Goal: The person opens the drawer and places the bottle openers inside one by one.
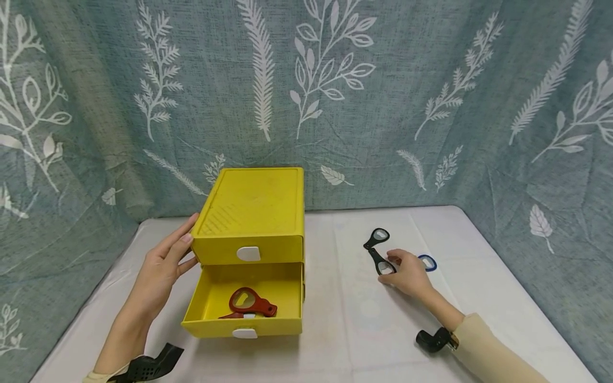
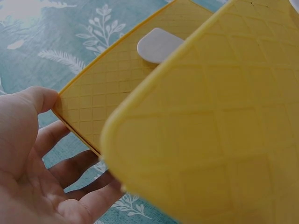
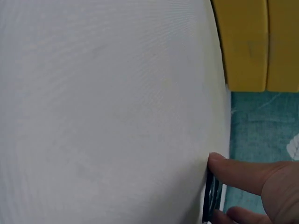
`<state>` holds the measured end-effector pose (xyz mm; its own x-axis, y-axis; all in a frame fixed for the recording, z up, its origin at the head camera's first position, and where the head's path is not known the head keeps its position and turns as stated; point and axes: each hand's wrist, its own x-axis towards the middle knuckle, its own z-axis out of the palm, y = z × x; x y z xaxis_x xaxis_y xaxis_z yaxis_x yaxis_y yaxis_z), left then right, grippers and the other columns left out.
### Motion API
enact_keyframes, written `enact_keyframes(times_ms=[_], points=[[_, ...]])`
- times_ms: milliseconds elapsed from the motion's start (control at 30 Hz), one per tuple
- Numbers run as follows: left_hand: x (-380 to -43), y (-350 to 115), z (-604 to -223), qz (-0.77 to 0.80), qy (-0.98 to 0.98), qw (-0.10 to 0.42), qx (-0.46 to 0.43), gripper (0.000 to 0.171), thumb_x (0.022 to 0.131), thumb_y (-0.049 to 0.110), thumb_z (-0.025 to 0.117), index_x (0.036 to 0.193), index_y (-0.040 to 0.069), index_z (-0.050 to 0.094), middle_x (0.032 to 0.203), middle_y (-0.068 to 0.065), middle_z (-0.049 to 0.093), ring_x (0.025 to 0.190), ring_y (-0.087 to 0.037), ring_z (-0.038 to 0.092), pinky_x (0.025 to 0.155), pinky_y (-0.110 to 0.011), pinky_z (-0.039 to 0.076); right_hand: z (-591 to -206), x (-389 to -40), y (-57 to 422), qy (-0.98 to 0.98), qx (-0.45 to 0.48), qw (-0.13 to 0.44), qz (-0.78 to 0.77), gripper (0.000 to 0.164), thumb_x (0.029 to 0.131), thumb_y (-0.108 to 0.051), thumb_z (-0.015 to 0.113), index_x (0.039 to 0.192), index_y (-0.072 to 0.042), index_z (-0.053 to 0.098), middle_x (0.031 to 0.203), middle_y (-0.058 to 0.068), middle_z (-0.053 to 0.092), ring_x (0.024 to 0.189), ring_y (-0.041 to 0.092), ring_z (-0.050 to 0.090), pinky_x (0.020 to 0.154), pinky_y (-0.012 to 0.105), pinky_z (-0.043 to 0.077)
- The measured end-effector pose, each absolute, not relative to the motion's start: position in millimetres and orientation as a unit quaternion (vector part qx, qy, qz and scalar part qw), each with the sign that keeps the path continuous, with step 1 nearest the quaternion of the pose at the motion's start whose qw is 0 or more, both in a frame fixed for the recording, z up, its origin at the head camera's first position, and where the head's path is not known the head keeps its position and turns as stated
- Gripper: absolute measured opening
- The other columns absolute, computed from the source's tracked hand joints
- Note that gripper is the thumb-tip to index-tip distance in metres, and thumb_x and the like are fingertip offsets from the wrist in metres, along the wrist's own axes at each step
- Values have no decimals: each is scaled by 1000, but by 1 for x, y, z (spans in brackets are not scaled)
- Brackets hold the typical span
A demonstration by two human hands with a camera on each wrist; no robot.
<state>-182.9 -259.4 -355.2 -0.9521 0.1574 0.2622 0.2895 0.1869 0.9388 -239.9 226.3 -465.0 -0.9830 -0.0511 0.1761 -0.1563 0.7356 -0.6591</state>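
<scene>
A yellow two-drawer box (image 1: 256, 205) stands left of centre, its lower drawer (image 1: 282, 279) pulled out and its upper drawer (image 1: 278, 250) closed. My left hand (image 1: 163, 261) rests against the box's left side, with the thumb at the front corner of the upper drawer and the fingers fairly straight along the side. In the open drawer lies a red bottle opener (image 1: 261, 305) with another red piece under it. My right hand (image 1: 409, 274) pinches the ring end of a black bottle opener (image 1: 375, 257) between thumb and fingers, low over the white table.
A second black bottle opener (image 1: 380, 235) lies just behind the pinched one. To the right of my right hand, a blue ring-ended opener (image 1: 428, 262) is partly hidden. White cloth covers the table (image 1: 335, 319), and a blue-green leaf-patterned curtain (image 1: 383, 149) hangs behind it.
</scene>
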Motion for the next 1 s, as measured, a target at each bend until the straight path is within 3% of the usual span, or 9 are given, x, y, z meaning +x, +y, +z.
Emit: enact_keyframes(times_ms=[267, 767, 1000], points=[[-183, -260, -355, -621, -768, 56, -146, 50, 108, 34, 41, 156, 26, 31, 160, -6, 25, 128, -11, 46, 90, -17, 47, -464, -241, 227, -928, 76, 92, 354, 59, 72, -8, 87, 122, 8, 62, 103, 17, 70, 100, 35, 64, 89, 50, 50], [-183, -259, -355, -614, -774, 56, -142, 51, 107, 35, 41, 156, 27, 30, 159, -8, 26, 126, -9, 47, 90, -17, 47, -465, -243, 228, -920, 157, 84, 350, 61, 67, 0, 81, 125, 5, 61, 100, 9, 72, 88, 23, 65, 70, 34, 51], [-183, -260, -355, -617, -772, 56, -141, 51, 107, 35, 41, 156, 27, 30, 159, -9, 26, 124, -8, 48, 90, -18, 47, -464, -242, 225, -915, 162, 54, 366, 47, 68, -3, 82, 114, 1, 71, 96, 4, 71, 85, 19, 64, 71, 30, 54]])
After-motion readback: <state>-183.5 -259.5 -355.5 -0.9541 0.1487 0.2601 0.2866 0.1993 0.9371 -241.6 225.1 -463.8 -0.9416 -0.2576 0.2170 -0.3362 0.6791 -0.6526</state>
